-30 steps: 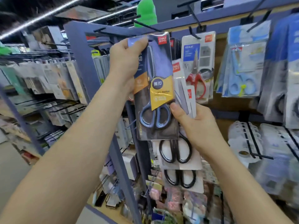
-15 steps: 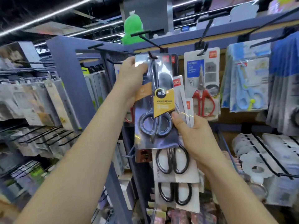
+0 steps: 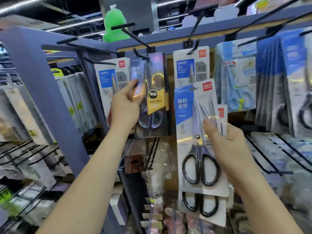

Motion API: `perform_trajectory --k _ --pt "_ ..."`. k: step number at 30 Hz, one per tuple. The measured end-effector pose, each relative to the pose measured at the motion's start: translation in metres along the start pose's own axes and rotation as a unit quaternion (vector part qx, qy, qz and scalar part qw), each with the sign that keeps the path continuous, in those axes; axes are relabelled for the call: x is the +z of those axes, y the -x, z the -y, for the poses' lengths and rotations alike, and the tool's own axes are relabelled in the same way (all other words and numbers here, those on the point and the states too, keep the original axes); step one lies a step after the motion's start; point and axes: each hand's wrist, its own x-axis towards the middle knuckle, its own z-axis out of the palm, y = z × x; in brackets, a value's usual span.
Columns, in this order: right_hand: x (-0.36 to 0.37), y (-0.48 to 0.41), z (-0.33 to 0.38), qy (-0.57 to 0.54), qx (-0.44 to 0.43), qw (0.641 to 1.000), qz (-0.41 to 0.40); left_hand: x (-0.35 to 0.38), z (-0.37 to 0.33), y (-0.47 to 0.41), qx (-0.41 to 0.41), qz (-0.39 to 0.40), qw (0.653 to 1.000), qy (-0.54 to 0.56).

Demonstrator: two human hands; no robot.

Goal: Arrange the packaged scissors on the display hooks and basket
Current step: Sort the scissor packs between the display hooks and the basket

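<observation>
While right fingers (image 3: 209, 125) clamp the white packs (image 3: 185, 115), left fingers (image 3: 133, 85) lightly pinch the dark pack (image 3: 157, 102), which could slip off its hook (image 3: 141, 56).

We note a shop aisle under a dark ceiling (image 3: 55, 16) with long strip lights (image 3: 23, 5). A blue-grey rack upright (image 3: 42, 92) stands at left; a matching top rail (image 3: 219, 27) runs across. A green plastic shape (image 3: 114, 26) sits above the rail. Left side shelving (image 3: 22, 157) reads blurred.

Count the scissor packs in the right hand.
2, both in the right hand: front pack on top; second pack behind it, slid lower, black handles showing below. More may hide behind. Left hand holds a separate dark pack.
</observation>
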Motion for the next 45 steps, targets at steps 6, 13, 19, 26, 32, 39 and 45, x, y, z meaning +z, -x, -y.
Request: perform_trajectory --k 6,13,19,26,32,39,45 --pt "-0.017 0.001 0.002 -0.044 0.010 0.999 -0.019 0.021 0.017 0.014 0.067 0.000 0.991 -0.118" --pt "-0.022 0.002 -0.004 -0.085 0.054 0.995 -0.027 0.019 -0.010 0.050 0.154 -0.075 0.959 -0.224" --pt "-0.016 0.005 -0.002 -0.055 0.021 0.996 0.061 0.036 -0.058 0.087 -0.071 0.129 0.955 0.259" --pt "-0.017 0.009 -0.001 -0.032 0.058 0.993 0.096 0.041 -0.055 0.084 -0.141 0.132 0.940 0.281" --pt "-0.031 0.009 -0.002 -0.040 0.108 0.989 0.090 0.049 -0.059 0.079 -0.119 0.116 0.959 0.230" --pt "-0.056 0.024 0.005 -0.048 0.115 0.987 0.106 0.046 -0.067 0.063 -0.079 0.041 0.964 0.252" --pt "-0.096 0.041 0.020 0.006 0.082 0.994 0.068 0.096 -0.106 0.088 -0.024 0.095 0.950 0.295"
